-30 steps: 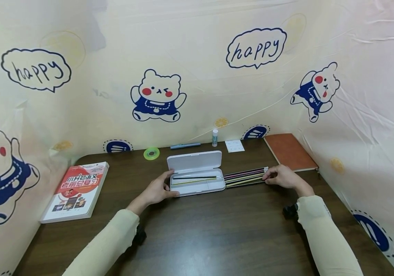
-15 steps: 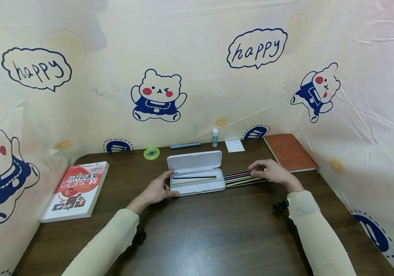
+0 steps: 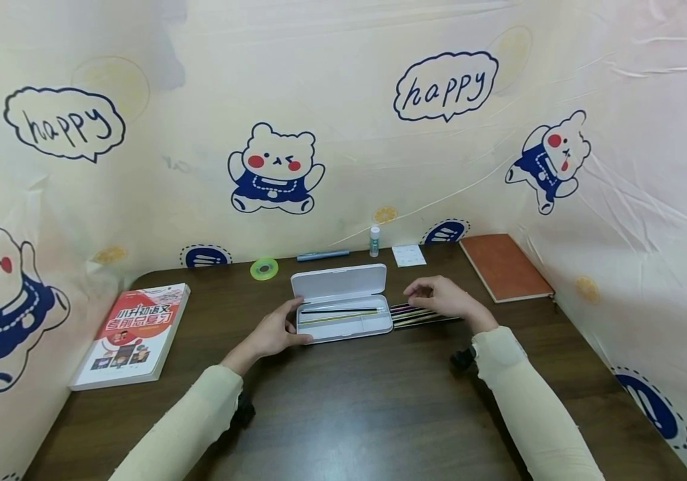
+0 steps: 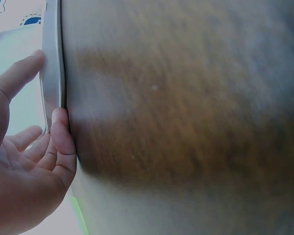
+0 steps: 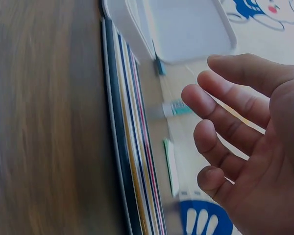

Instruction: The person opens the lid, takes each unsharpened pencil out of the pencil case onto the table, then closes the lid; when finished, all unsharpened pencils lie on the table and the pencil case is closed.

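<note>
A white pencil case [image 3: 374, 323] lies open on the table, its lid [image 3: 340, 282] tilted back. A black pencil [image 3: 340, 310] and a yellow one [image 3: 337, 317] lie inside. My left hand [image 3: 270, 333] holds the case by its left end; the left wrist view has the thumb [image 4: 24, 73] against its front wall. Right beside the case lies a row of several striped pencils [image 3: 408, 319]. Over them hovers my right hand [image 3: 446, 298], partly hiding them. In the right wrist view its fingers [image 5: 225, 120] are loosely curled, holding nothing, apart from the pencils [image 5: 139, 147].
Behind the case are a green tape roll [image 3: 264, 268], a blue pen [image 3: 322, 255], a glue stick [image 3: 374, 242] and a white paper square [image 3: 408, 255]. A brown notebook [image 3: 507, 268] lies at the back right, a red-and-white book [image 3: 133, 337] at the left.
My right hand has moved left along the pencils, from their far right ends toward the case. The left hand and the case have stayed in place.
</note>
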The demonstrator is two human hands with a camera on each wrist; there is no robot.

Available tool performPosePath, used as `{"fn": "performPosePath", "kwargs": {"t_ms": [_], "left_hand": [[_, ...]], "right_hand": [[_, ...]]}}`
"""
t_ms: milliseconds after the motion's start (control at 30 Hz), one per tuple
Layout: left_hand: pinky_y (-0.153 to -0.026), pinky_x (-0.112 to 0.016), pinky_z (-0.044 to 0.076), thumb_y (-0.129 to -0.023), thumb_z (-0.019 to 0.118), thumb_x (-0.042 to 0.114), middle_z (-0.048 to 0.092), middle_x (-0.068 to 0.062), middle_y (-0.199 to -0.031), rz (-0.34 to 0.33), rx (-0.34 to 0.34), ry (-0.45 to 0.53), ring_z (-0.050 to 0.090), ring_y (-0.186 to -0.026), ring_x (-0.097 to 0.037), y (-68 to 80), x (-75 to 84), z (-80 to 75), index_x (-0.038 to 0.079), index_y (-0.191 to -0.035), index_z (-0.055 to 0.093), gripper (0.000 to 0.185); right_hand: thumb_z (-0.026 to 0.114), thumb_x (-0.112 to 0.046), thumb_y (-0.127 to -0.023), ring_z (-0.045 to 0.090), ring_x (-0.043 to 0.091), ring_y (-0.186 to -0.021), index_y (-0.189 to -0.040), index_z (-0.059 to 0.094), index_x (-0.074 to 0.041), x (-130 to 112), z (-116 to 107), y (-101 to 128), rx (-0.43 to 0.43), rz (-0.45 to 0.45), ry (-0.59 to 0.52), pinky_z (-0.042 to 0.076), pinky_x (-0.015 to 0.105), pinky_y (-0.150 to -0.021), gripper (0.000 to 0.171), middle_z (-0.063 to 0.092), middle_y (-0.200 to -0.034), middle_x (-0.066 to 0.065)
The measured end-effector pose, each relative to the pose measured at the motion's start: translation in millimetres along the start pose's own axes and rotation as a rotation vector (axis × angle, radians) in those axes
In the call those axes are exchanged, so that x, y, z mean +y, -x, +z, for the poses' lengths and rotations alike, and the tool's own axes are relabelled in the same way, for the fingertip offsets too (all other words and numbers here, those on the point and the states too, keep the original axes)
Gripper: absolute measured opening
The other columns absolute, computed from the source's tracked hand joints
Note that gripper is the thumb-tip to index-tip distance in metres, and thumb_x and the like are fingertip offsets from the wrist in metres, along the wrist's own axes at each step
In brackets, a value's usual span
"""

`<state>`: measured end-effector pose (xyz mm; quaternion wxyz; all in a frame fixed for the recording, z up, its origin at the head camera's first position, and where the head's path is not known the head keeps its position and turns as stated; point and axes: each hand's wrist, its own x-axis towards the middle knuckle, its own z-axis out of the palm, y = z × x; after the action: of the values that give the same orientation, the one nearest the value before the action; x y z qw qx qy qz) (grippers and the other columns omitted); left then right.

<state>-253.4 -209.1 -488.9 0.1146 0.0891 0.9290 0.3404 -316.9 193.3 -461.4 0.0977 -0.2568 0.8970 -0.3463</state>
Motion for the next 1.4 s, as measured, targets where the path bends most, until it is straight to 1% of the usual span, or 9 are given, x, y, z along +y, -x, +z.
{"fn": "performPosePath", "kwargs": {"t_ms": [200,367,500,600,733,867,1067,1233,1400], "left_hand": [[-0.066,-0.028,0.045,-0.081,0.084,0.035,0.063,-0.005,-0.087,0.010,0.004,0.004,0.056,-0.071,-0.012,-1.0,0.8,-1.0,0.015,-0.156,0.030,0.095],[-0.065,-0.028,0.045,-0.081,0.084,0.035,0.062,-0.006,-0.091,0.017,0.003,0.003,0.056,-0.071,-0.012,-0.5,1.0,-2.7,0.014,-0.157,0.030,0.095],[-0.065,-0.028,0.045,-0.081,0.084,0.035,0.062,-0.007,-0.094,0.018,0.002,0.004,0.056,-0.071,-0.012,0.5,0.8,-2.9,0.014,-0.156,0.030,0.094],[-0.065,-0.028,0.045,-0.081,0.084,0.034,0.062,-0.006,-0.093,0.016,0.006,0.008,0.056,-0.071,-0.012,0.6,0.9,-2.8,0.015,-0.156,0.030,0.094],[-0.065,-0.028,0.045,-0.081,0.084,0.034,0.062,-0.006,-0.091,0.009,0.001,0.014,0.056,-0.071,-0.012,1.1,0.7,-2.2,0.016,-0.156,0.030,0.094],[-0.065,-0.027,0.045,-0.082,0.083,0.035,0.062,-0.006,-0.092,0.006,-0.008,0.011,0.056,-0.071,-0.012,2.2,0.2,-1.7,0.016,-0.157,0.030,0.094],[-0.066,-0.028,0.045,-0.081,0.084,0.032,0.062,-0.007,-0.092,0.013,0.003,0.018,0.056,-0.071,-0.012,2.6,0.7,-1.6,0.015,-0.156,0.031,0.093],[-0.066,-0.028,0.045,-0.082,0.084,0.033,0.061,-0.007,-0.097,0.012,-0.003,0.020,0.056,-0.072,-0.012,1.6,0.1,-1.1,0.016,-0.156,0.030,0.093],[-0.067,-0.028,0.045,-0.081,0.084,0.033,0.061,-0.008,-0.097,0.013,0.000,0.023,0.056,-0.072,-0.012,1.0,1.0,-2.1,0.016,-0.156,0.030,0.094]], "right_hand": [[0.069,-0.021,-0.095,0.060,0.012,-0.087,-0.112,0.073,-0.012,-11.2,17.6,-16.6,-0.035,-0.070,0.024,0.049,0.031,-0.079,0.020,0.073,-0.100,-0.003],[0.069,-0.018,-0.094,0.059,0.010,-0.084,-0.111,0.073,-0.012,-19.9,29.6,-27.2,-0.047,-0.132,0.049,0.049,0.027,-0.077,0.018,0.074,-0.103,-0.001],[0.068,-0.018,-0.095,0.059,0.009,-0.083,-0.113,0.073,-0.010,-28.5,34.5,-30.6,-0.077,-0.154,0.062,0.050,0.026,-0.075,0.020,0.074,-0.106,0.001],[0.068,-0.018,-0.095,0.058,0.010,-0.082,-0.113,0.073,-0.009,-31.8,37.6,-32.8,-0.096,-0.152,0.075,0.049,0.027,-0.075,0.021,0.074,-0.106,0.002],[0.068,-0.018,-0.095,0.057,0.009,-0.082,-0.112,0.074,-0.012,-31.1,42.9,-35.7,-0.123,-0.124,0.112,0.049,0.027,-0.076,0.019,0.073,-0.104,0.000],[0.067,-0.018,-0.095,0.057,0.009,-0.085,-0.109,0.074,-0.016,-30.5,48.0,-37.4,-0.156,-0.078,0.137,0.050,0.030,-0.080,0.016,0.073,-0.105,-0.003],[0.068,-0.016,-0.095,0.061,0.011,-0.093,-0.108,0.075,-0.018,-34.0,51.3,-39.9,-0.165,-0.048,0.161,0.051,0.036,-0.090,0.015,0.073,-0.106,-0.003],[0.067,-0.013,-0.095,0.061,0.011,-0.092,-0.108,0.076,-0.016,-37.3,52.6,-42.2,-0.181,-0.065,0.209,0.052,0.034,-0.087,0.016,0.072,-0.105,-0.001],[0.068,-0.013,-0.094,0.058,0.010,-0.087,-0.104,0.077,-0.016,-40.5,54.4,-43.6,-0.179,-0.069,0.218,0.050,0.030,-0.081,0.014,0.069,-0.100,-0.001]]}}
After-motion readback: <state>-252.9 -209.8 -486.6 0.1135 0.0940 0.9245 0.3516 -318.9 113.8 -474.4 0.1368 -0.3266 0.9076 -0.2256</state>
